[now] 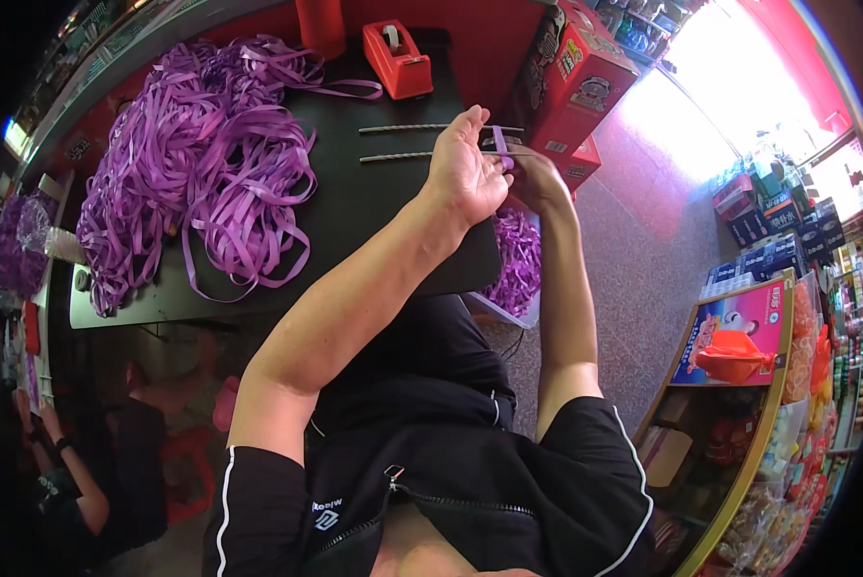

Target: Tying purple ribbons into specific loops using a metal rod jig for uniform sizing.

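Ribbon (210, 173), purple and looped, lies in a large tangled heap over the left part of the black counter (383, 231) in the head view. At the right end, two twisted metal rods (389, 128) stretch side by side above the surface, and a purple strip (499, 141) crosses them. The left hand (467, 175) is at that strip, palm showing, upper fingers raised and lower ones curled in. The right hand (537, 180) bends in from the other side beside the strip; its fingertips are partly hidden, so I cannot tell whether they pinch it. Below the counter's edge, a pale tub (490, 311) is well filled with more purple strips (516, 258). A red tape dispenser (399, 63) stands at the back. By my judgement the work is midway: the strip at the rods is unfinished, and much of the heap awaits sorting out or handling.
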### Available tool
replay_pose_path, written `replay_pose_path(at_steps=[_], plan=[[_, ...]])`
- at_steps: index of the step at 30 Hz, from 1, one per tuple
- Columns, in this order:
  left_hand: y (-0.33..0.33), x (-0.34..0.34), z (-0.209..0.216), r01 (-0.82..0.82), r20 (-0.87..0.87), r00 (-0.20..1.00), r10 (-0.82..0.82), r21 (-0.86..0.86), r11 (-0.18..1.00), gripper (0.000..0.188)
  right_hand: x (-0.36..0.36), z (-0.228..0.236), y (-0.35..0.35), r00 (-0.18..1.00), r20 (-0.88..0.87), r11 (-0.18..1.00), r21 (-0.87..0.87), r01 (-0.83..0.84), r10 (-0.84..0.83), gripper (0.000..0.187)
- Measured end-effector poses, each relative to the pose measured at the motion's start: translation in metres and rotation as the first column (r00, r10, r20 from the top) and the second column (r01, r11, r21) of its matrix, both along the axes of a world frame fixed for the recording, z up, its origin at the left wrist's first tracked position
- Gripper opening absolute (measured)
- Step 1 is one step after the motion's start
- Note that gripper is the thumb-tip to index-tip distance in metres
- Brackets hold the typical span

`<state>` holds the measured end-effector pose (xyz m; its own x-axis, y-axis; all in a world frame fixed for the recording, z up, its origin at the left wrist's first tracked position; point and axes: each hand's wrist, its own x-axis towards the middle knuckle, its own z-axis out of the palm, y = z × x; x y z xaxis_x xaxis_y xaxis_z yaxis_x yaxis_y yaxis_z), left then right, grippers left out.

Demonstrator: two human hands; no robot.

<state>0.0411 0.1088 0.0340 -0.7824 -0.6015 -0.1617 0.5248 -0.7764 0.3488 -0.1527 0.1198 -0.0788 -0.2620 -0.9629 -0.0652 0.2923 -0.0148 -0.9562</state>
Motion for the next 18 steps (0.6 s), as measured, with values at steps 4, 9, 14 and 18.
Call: replay_pose_path(at_steps=[4, 9, 14, 18], plan=[[-0.005, 0.001, -0.007, -0.001, -0.043, 0.999, 0.000, -0.008, 1.000, 0.067, 0.029, -0.016, -0.014, 0.860, 0.411, 0.948, -0.218, -0.230, 0.303, 0.035], [-0.005, -0.001, -0.010, -0.008, -0.044, 0.999, 0.007, -0.022, 1.000, 0.067, 0.035, -0.028, -0.024, 0.546, 0.675, 0.865, -0.436, -0.249, 0.497, 0.045], [-0.004, 0.001, -0.007, -0.002, -0.048, 0.999, 0.001, -0.026, 1.000, 0.068, 0.039, -0.040, -0.030, 0.476, 0.685, 0.831, -0.498, -0.246, 0.551, 0.039], [-0.005, 0.001, -0.007, -0.008, -0.037, 0.999, 0.007, -0.018, 1.000, 0.067, 0.035, -0.039, -0.024, 0.479, 0.716, 0.860, -0.445, -0.248, 0.508, 0.030]])
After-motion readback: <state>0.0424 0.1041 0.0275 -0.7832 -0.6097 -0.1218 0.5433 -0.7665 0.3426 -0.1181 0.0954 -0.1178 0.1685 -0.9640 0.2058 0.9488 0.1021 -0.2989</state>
